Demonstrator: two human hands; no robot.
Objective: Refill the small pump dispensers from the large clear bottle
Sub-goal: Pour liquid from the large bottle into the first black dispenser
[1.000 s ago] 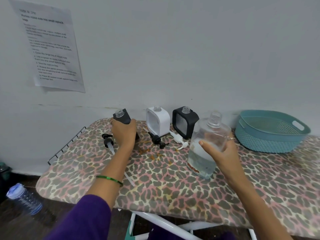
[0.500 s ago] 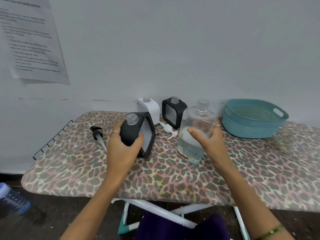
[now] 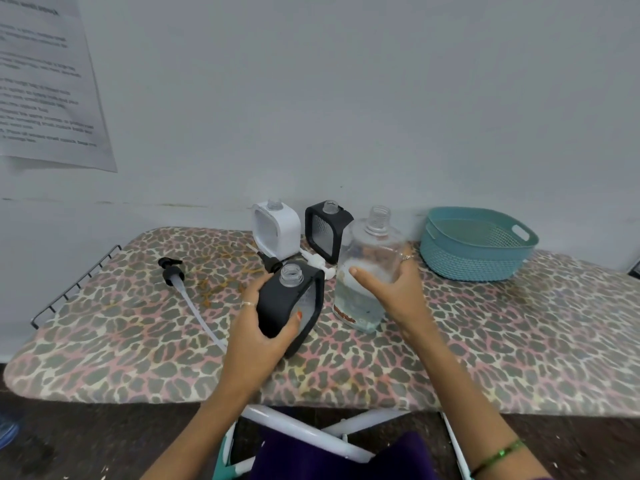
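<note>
Gripping a black dispenser (image 3: 289, 306) in your left hand (image 3: 258, 336), you have your fingers wrapped round its back and your thumb pressed on its front face, clamped firmly on it. Its clear neck is uncapped and it leans toward the large clear bottle (image 3: 369, 271). Your right hand (image 3: 391, 292) holds that bottle just beside the dispenser, fingers curled round its far side and thumb on the near side. The bottle is uncapped, tilted slightly, and clear liquid fills its lower part; its base sits at or just above the leopard-print table (image 3: 485, 341), and you cannot tell whether it touches.

Behind your hands, against the wall, a white dispenser (image 3: 277, 230) and a second black dispenser (image 3: 327, 230) stand upright side by side, both with open necks. A black pump head (image 3: 173, 271) with its long tube lies on the table to your left; a white pump head (image 3: 320, 265) lies between the dispensers. A teal basket (image 3: 474, 254) sits to the right, well apart from the bottle. A printed sheet (image 3: 48, 88) hangs on the wall.
</note>
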